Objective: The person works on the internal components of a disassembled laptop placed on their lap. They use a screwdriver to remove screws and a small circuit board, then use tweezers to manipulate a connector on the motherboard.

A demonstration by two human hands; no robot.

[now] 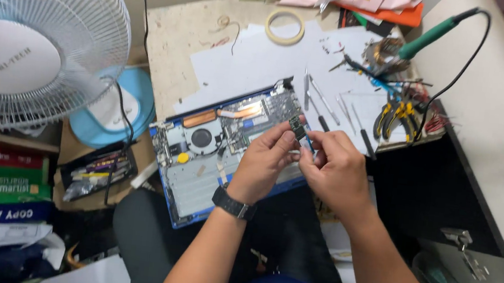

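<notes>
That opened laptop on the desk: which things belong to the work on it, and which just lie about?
In use: opened blue laptop; small green circuit card held by left hand and right hand.

Lying about: white fan; masking tape roll; yellow-handled pliers; green soldering iron.

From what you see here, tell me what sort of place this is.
Probably a small electronics repair bench. An opened laptop lies with its insides bare, a soldering iron and pliers sit on the table, and both hands hold a small circuit board.
</notes>
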